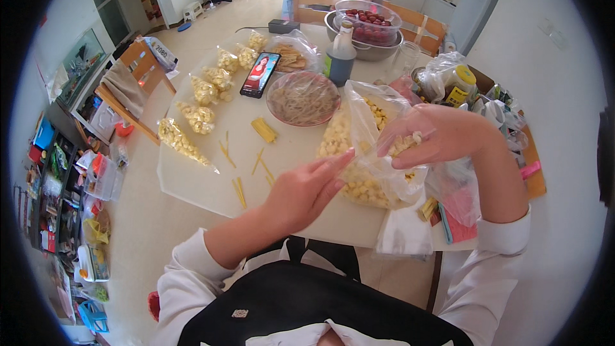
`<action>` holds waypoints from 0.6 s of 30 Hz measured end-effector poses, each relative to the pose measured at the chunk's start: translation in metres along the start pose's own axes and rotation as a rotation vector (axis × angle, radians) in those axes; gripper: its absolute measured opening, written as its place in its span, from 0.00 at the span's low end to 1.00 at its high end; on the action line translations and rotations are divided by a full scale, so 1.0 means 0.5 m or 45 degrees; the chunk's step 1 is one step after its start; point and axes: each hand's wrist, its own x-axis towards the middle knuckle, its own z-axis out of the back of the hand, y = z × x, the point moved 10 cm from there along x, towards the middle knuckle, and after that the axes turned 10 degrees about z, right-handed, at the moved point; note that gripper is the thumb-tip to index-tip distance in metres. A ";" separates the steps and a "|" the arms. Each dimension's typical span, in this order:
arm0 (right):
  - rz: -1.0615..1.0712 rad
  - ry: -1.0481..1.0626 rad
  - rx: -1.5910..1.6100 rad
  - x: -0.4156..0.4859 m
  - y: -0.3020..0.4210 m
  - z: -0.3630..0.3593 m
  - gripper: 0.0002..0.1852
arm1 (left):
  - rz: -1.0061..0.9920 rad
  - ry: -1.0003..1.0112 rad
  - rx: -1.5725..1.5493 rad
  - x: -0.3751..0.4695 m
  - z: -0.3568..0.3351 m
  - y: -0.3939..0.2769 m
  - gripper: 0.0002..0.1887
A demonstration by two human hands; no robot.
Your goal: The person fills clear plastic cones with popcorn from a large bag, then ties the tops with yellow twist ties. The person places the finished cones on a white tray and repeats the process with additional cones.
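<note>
A large clear plastic bag (365,192) full of popcorn lies with its mouth open before me. Over that mouth my right hand (423,134) curls around a handful of popcorn (405,144). My left hand (307,187) reaches in from the left, its fingertips at a thin clear bag beside the right hand; how firmly it grips the film I cannot tell. Several small filled popcorn bags (180,142) line the table's left side. A bundle of yellow twist ties (264,129) lies mid-table, with loose ties (239,192) nearer me. Flat empty bags (403,233) hang over the front edge.
Behind the ties stand a film-covered bowl (303,98), a phone (260,75) with its screen lit, and a dark-liquid bottle (341,55). Red fruit in a clear basket (367,14) is at the back. Jars and bags (456,81) crowd the right edge.
</note>
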 end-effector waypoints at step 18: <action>-0.446 -0.078 0.085 0.049 0.112 0.064 0.19 | -0.078 -0.173 -0.717 -0.058 -0.056 0.035 0.26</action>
